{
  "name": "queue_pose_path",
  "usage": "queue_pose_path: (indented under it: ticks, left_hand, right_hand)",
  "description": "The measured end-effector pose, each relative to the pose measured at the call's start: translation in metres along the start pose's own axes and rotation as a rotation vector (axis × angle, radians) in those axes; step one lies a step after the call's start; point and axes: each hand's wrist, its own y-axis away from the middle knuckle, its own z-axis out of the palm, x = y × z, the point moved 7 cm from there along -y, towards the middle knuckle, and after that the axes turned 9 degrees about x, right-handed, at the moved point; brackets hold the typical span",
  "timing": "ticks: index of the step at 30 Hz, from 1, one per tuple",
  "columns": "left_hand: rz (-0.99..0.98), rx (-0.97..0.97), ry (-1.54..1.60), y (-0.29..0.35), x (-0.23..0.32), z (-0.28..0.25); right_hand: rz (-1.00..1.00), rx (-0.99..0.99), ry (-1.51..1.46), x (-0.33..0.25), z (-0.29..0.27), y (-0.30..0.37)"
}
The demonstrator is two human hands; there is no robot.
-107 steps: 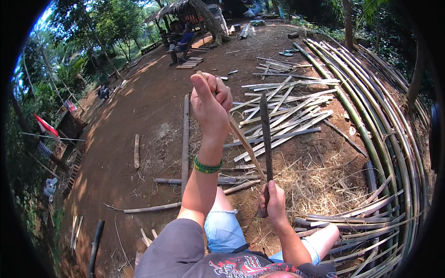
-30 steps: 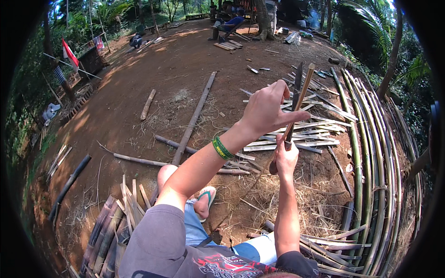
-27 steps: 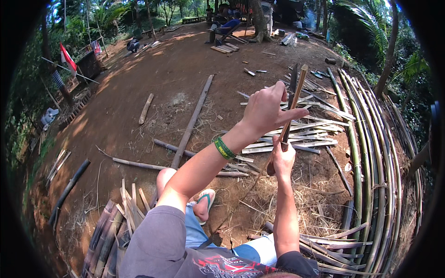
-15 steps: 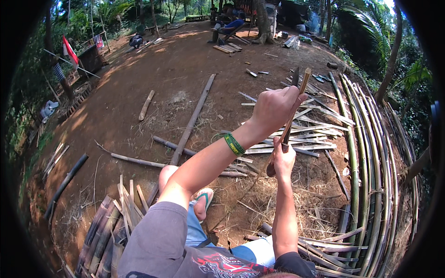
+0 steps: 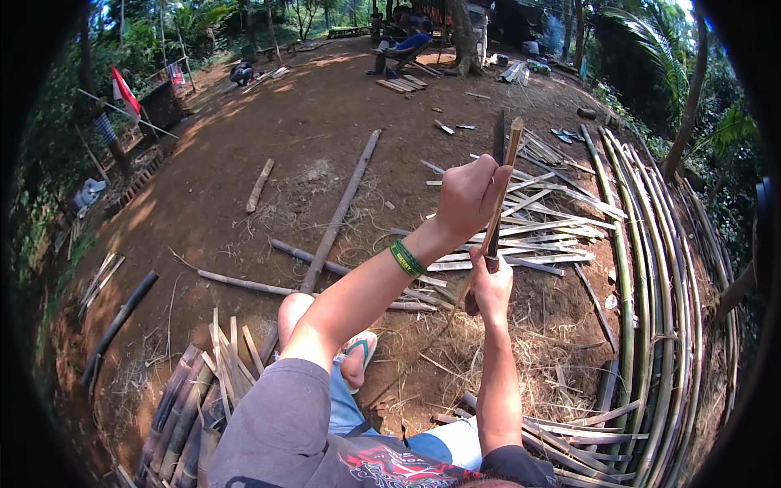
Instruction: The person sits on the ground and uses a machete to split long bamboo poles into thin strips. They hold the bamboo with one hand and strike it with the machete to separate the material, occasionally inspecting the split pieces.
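Note:
In front of me I hold up a long, thin bamboo strip [image 5: 508, 159] and a dark-bladed machete [image 5: 499, 130], nearly upright and side by side. My left hand [image 5: 468, 198] is a closed fist around the upper part of the strip; the blade's tip shows just beyond the knuckles. Below it, my right hand [image 5: 490, 290] is closed on the machete's brown handle, whose end sticks out at its left side. The lower part of the strip passes close to the right hand. Fingers partly hide where blade and strip meet.
Split bamboo slats [image 5: 541, 236] lie heaped beyond my hands. Long bamboo poles [image 5: 643, 285] line the right side; cut bamboo pieces [image 5: 175, 415] are stacked at lower left. A long pole [image 5: 342, 215] crosses the dirt ahead. Far off, a person in blue [image 5: 411, 46] reclines by a tree [image 5: 464, 41].
Both hands have shifted slightly left with the strip and machete. These now stand a little more upright, and the left fist has come a bit lower.

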Motion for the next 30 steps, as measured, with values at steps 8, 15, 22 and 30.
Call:
queue_pose_path:
  ticks: [8, 15, 22, 30]
  left_hand:
    - [0.06, 0.018, -0.017, -0.01, 0.007, -0.01]
    - [0.097, 0.081, -0.036, -0.029, 0.014, -0.021]
    - [0.095, 0.238, -0.044, -0.056, 0.011, -0.056]
    - [-0.097, 0.383, -0.482, -0.1, -0.032, -0.116]
  right_hand:
    - [-0.013, 0.002, 0.01, 0.0, 0.003, 0.002]
    - [0.02, -0.003, 0.003, -0.002, 0.002, 0.003]
    - [-0.02, -0.046, 0.028, 0.001, 0.009, 0.004]
    - [0.047, -0.08, -0.01, 0.002, -0.005, -0.006]
